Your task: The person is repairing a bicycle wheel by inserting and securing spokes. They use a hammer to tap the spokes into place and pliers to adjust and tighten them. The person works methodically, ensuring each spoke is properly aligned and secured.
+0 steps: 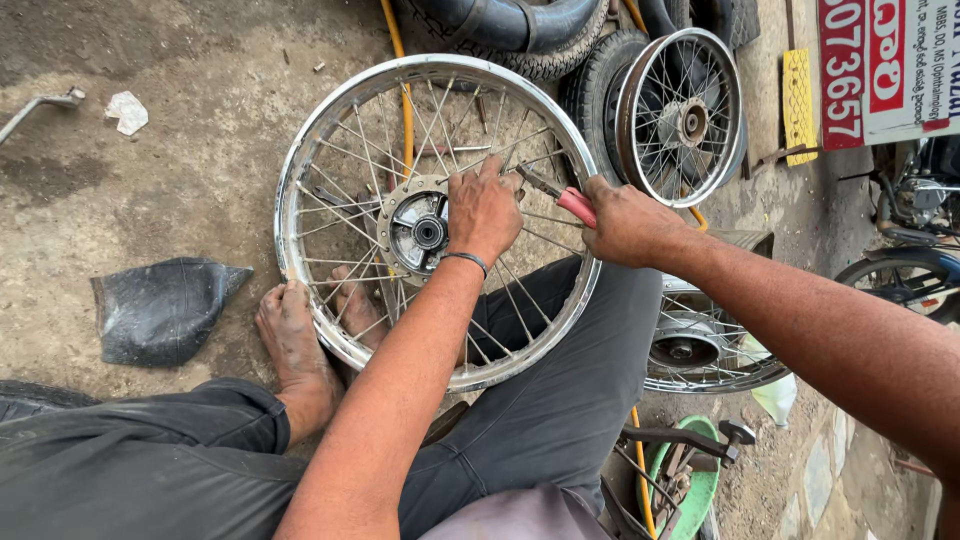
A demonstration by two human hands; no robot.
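A chrome spoked wheel (300, 170) rests on the ground against my legs, its hub (420, 230) near the middle. My left hand (484, 210) lies over the spokes just right of the hub, fingers curled on them. My right hand (625, 222) grips red-handled pliers (572, 203), whose jaws point left toward the spokes under my left fingers. My bare feet (295, 345) press against the lower rim.
A second spoked wheel with a tyre (680, 115) leans at the back right; a third wheel (700, 350) lies under my right arm. A black rubber piece (160, 310) lies at left. A green basin (690, 480) with tools sits below. A motorcycle (920, 250) stands at right.
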